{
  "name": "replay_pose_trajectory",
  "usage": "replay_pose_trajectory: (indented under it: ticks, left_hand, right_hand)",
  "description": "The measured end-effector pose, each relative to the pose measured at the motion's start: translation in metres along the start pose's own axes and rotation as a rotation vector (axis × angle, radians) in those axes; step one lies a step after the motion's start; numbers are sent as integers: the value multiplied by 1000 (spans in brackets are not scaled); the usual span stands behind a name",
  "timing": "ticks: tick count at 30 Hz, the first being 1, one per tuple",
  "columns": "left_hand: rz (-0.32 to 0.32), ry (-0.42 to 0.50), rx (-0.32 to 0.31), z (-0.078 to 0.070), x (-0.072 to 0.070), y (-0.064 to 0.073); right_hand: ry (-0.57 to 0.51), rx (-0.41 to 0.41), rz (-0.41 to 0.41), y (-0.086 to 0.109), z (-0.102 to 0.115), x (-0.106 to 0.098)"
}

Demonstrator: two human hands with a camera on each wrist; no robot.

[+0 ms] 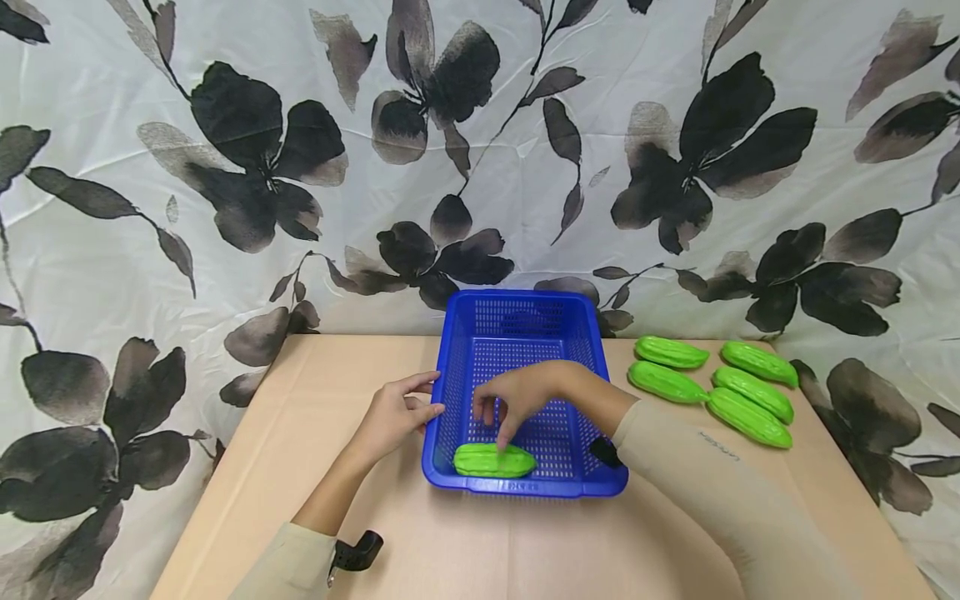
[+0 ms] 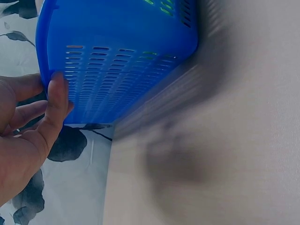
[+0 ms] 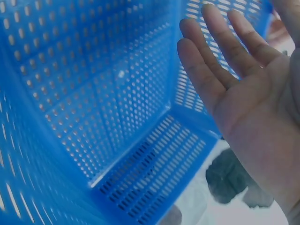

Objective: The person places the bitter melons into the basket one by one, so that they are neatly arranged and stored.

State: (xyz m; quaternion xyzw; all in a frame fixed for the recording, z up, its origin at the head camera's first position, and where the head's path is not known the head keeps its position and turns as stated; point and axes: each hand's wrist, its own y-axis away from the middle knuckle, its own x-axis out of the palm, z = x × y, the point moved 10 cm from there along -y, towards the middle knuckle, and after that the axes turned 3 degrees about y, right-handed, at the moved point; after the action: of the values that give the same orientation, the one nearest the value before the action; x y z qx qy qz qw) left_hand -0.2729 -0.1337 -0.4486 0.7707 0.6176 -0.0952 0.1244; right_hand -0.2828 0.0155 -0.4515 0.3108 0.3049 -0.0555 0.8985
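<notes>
A blue plastic basket (image 1: 525, 487) with slotted walls stands in the middle of the table. At its left rim my left hand (image 1: 393, 417) pinches the edge; the left wrist view shows the thumb against the outer wall. Inside the basket, a bright green ridged gourd (image 1: 480, 461) lies crosswise along the near wall. My right hand (image 1: 517, 400) is over the inside of the basket, one fingertip overlapping the gourd's top in the head view. Seen from the right wrist, the fingers (image 3: 201, 70) are extended and apart, with nothing held.
Several more green gourds (image 1: 750, 417) lie grouped on the table at the right, beyond the right forearm. A pale wooden table (image 1: 315, 392) carries everything. Behind it hangs a white cloth (image 1: 555, 242) printed with dark flowers.
</notes>
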Motion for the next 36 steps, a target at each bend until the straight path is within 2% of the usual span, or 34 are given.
replay_pose_trajectory:
  ticks: [8,12,16,21,29,32,36]
  left_hand:
    - [12,13,14,0,1,0]
    - [8,0,7,0,0,1]
    - [4,-11,3,0,-3,2]
    - [33,3,13,1,-1,2]
    - [34,4,18,0,-3,1]
    - [42,4,29,0,-3,1]
    - [57,13,28,2,-1,1]
  right_hand:
    - [-50,-60,-126,28,7,-26]
    - [-54,-96,-242,48,9,-41]
    - [-82,-87,-365,71,3,-51]
    - [-159,-63,-498,106,-14,-54]
    - [-244,-51,-691,153,-46,-57]
    - [-240,-43,-761,169,-61,-53]
    - [-171,26,-869,189,-86,-47]
